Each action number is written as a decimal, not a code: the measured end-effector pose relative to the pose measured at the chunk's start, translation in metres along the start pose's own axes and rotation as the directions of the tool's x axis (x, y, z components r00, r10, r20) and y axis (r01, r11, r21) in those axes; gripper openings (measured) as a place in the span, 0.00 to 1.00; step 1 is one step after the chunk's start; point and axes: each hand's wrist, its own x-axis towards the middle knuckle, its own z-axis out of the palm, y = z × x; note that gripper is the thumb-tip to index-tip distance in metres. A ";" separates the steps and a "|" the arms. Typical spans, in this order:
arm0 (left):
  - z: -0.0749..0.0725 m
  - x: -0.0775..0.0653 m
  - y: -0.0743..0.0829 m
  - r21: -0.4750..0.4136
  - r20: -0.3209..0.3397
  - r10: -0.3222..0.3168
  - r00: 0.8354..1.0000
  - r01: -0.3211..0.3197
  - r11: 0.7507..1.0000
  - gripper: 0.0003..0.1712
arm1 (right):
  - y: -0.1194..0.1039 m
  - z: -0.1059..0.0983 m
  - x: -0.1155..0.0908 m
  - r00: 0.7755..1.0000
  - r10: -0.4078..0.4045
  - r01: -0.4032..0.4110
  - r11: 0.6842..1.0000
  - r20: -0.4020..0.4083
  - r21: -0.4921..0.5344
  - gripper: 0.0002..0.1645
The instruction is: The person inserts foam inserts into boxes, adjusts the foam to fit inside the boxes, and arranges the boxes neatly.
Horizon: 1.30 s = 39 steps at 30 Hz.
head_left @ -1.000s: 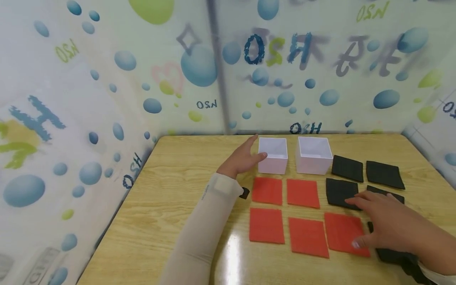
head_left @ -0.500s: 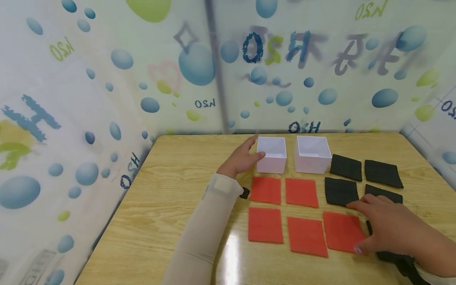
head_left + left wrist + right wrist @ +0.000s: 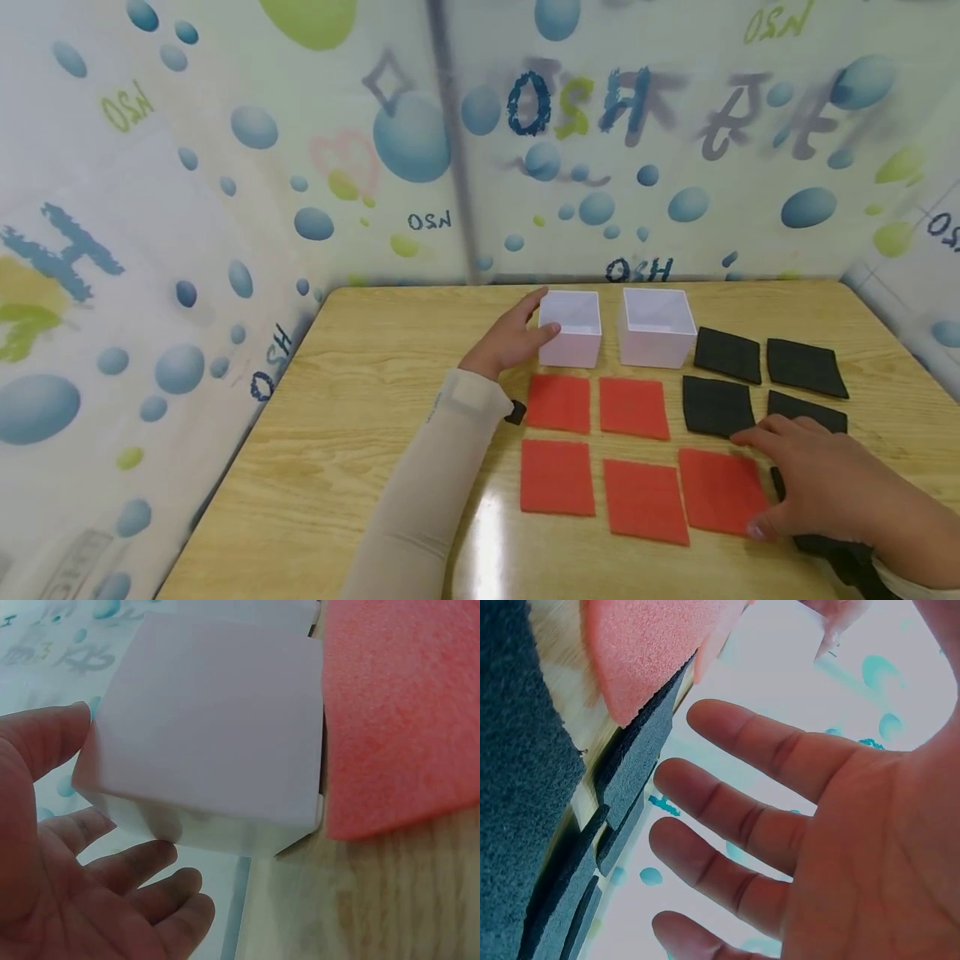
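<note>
My left hand (image 3: 510, 340) rests against the left side of a small white open-topped box (image 3: 570, 350), thumb at its front and forefinger toward the back rim. In the left wrist view its fingers (image 3: 139, 862) lie loosely spread beside the box wall. A bare right hand (image 3: 821, 475) hovers low over the right side, palm down, holding nothing. Below its thumb lies the corner of a red foam square (image 3: 720, 490); a black foam square (image 3: 828, 546) is partly hidden under the palm. The right wrist view has the fingers (image 3: 727, 795) extended and spread.
A second white box (image 3: 657, 348) stands right of the first. Several red squares (image 3: 557, 477) lie in front of the boxes, and several black squares (image 3: 727, 356) to the right, all on a wooden table (image 3: 360, 417). A patterned curtain (image 3: 420, 250) hangs behind.
The right hand has shifted slightly right over the squares. The left hand keeps its place at the box, and the boxes and squares lie as before.
</note>
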 end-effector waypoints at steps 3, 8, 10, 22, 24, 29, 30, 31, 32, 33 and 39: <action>0.001 -0.002 -0.001 -0.009 -0.010 -0.027 1.000 0.027 1.000 0.43 | 0.000 0.001 0.000 1.000 -0.007 0.006 1.000 0.005 0.021 0.63; 0.005 -0.003 -0.003 -0.037 -0.020 -0.043 0.999 0.042 0.998 0.44 | -0.001 0.005 -0.001 1.000 -0.015 0.014 0.998 0.016 0.055 0.61; 0.006 -0.004 -0.004 -0.047 -0.021 -0.045 0.999 0.044 0.998 0.44 | -0.002 0.006 -0.001 1.000 -0.009 0.007 0.998 0.024 0.061 0.60; 0.009 -0.005 -0.004 -0.085 -0.051 -0.041 0.998 0.036 0.996 0.43 | -0.003 0.010 -0.002 1.000 -0.016 0.015 0.999 0.012 0.050 0.57; 0.008 -0.004 -0.004 -0.084 -0.053 -0.041 0.998 0.037 0.996 0.43 | -0.003 0.011 -0.001 1.000 -0.018 0.018 0.999 0.010 0.050 0.56; 0.008 -0.002 -0.002 -0.079 -0.049 -0.032 0.998 0.028 0.996 0.43 | -0.005 0.011 -0.001 1.000 0.001 -0.002 0.999 0.016 0.044 0.58; 0.008 -0.001 -0.002 -0.078 -0.049 -0.029 0.998 0.026 0.997 0.43 | -0.005 0.011 -0.001 1.000 0.006 -0.006 0.999 0.017 0.041 0.58; 0.008 -0.001 -0.002 -0.078 -0.048 -0.028 0.998 0.024 0.997 0.43 | -0.006 0.011 -0.001 1.000 0.010 -0.010 0.999 0.017 0.037 0.58; 0.008 0.000 -0.002 -0.080 -0.047 -0.028 0.998 0.024 0.996 0.43 | -0.006 0.011 -0.001 1.000 0.015 -0.015 0.999 0.018 0.033 0.59; 0.008 0.000 -0.002 -0.083 -0.047 -0.029 0.998 0.025 0.996 0.43 | -0.006 0.012 -0.001 1.000 0.018 -0.019 0.999 0.020 0.028 0.59; 0.009 0.000 -0.001 -0.107 -0.043 -0.035 0.998 0.030 0.994 0.43 | -0.002 0.019 0.002 0.999 0.029 -0.029 1.000 0.017 -0.004 0.62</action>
